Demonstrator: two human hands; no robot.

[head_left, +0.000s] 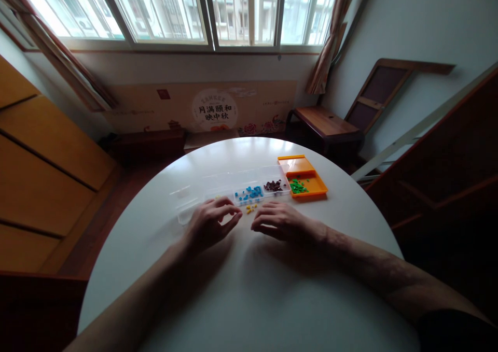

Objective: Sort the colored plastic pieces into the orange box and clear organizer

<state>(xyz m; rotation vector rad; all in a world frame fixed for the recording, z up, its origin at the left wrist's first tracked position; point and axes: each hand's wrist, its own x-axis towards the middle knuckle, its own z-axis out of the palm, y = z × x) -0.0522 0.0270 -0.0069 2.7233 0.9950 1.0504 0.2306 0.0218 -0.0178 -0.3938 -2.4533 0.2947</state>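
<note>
Both my hands rest on a round white table (249,290). My left hand (210,223) hovers with curled, spread fingers just in front of a clear plastic compartment box (218,183). My right hand (282,222) lies palm down beside it, fingers pointing left. Between the two hands sit a few tiny yellow pieces (250,207) on the table. The clear box holds blue pieces (249,192) and dark brown pieces (273,186). An orange tray (313,185) at its right end holds green pieces (298,186). Neither hand visibly holds anything.
A low wooden bench (324,123) and a leaning wooden frame (377,90) stand at the back right. Wooden cabinets (42,155) line the left side. A printed cardboard panel (213,108) leans under the window.
</note>
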